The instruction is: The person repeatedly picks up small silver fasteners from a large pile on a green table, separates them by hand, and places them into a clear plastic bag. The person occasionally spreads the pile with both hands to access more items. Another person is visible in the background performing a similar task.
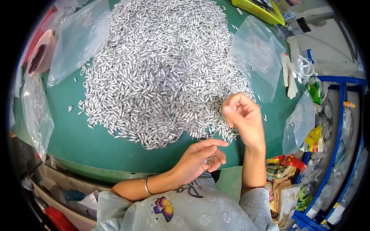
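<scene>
A wide heap of small silver metal parts [162, 69], bullet-shaped with some looped ends, covers the middle of the green table [69, 134]. My left hand [200, 158] is at the table's near edge, index finger stretched to the right. Its other fingers curl around a few of the small silver metal parts [208, 158]. Over the heap's right edge my right hand [243, 115] is raised, thumb and fingers curled together. Whatever lies between those fingertips, if anything, is hidden.
Clear plastic bags with small parts lie at the left [79, 42] and right [262, 54]. A pink basket [43, 54] stands far left, a yellow-green tray [260, 10] at the back right. White gloves [289, 77] lie at the right edge. A blue-framed rack [337, 142] stands beyond.
</scene>
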Motion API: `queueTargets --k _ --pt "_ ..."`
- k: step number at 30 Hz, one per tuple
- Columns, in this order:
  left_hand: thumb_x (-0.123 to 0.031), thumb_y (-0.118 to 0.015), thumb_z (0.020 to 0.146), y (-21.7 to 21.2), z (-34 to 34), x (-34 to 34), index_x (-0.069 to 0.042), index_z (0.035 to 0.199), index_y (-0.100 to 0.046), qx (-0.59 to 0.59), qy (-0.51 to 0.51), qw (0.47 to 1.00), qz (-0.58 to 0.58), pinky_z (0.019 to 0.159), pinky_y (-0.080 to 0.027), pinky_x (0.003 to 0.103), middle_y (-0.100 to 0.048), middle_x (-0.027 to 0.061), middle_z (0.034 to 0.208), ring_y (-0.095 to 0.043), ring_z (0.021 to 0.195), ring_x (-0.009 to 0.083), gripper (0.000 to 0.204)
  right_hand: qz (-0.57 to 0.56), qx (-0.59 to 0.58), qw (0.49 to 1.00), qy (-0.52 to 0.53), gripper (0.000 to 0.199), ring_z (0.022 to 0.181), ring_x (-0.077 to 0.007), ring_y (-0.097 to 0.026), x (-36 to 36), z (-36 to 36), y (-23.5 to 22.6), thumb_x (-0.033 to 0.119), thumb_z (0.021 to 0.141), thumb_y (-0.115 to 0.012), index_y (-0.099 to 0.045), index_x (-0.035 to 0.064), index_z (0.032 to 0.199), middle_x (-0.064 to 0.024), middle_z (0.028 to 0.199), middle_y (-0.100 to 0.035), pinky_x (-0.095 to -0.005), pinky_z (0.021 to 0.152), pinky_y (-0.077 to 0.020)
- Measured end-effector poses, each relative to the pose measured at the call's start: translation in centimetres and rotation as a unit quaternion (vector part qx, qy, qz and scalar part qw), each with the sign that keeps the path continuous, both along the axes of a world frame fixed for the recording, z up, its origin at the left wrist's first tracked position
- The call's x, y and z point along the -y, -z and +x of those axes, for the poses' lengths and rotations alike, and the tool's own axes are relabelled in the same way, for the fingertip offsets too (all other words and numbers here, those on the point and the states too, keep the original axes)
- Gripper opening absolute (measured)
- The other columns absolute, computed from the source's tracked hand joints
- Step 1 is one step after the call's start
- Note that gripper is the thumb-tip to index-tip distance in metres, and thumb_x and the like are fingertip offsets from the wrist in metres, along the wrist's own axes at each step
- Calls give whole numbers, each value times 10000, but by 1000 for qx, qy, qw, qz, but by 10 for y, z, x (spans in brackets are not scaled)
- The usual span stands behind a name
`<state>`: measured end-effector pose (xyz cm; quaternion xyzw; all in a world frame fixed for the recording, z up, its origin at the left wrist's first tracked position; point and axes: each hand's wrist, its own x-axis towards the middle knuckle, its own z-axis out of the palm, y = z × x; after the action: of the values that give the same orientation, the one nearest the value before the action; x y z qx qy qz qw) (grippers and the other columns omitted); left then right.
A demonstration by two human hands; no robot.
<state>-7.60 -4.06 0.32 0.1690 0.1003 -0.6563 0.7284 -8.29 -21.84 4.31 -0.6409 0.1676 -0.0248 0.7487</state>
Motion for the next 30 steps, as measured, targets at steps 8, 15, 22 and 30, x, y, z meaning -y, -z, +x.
queueTargets --k 8,15,22,30 --pt "-9 -416 911 6 4 -8 19 1172 -533 7 -23 1000 -12 660 -423 266 -598 119 963 -525 726 148 288 -443 -72 889 -87 142 521 -181 -552 -30 -1 -4 38 832 -625 -571 37 963 -97 702 -584 -303 476 -421" --pt "15 -418 884 8 8 -17 22 1157 -540 10 -7 999 -43 710 -445 281 -595 112 958 -550 778 140 300 -493 -113 860 -72 162 495 -177 -583 -14 -4 -10 73 794 -689 -614 26 931 -113 671 -624 -299 454 -436" --pt "-1 -425 895 4 11 -20 19 1145 -560 36 -9 998 -54 725 -446 277 -593 93 964 -551 811 136 285 -575 -51 806 -132 100 622 -286 -619 -36 16 -9 74 804 -651 -646 66 904 -99 784 -645 -367 518 -467" --pt "-10 -413 905 7 10 -24 28 1145 -560 39 -17 998 -42 731 -444 276 -591 94 959 -543 808 137 284 -578 0 811 -88 115 557 -257 -575 -26 12 -4 45 796 -648 -651 56 911 -77 760 -624 -313 488 -451"
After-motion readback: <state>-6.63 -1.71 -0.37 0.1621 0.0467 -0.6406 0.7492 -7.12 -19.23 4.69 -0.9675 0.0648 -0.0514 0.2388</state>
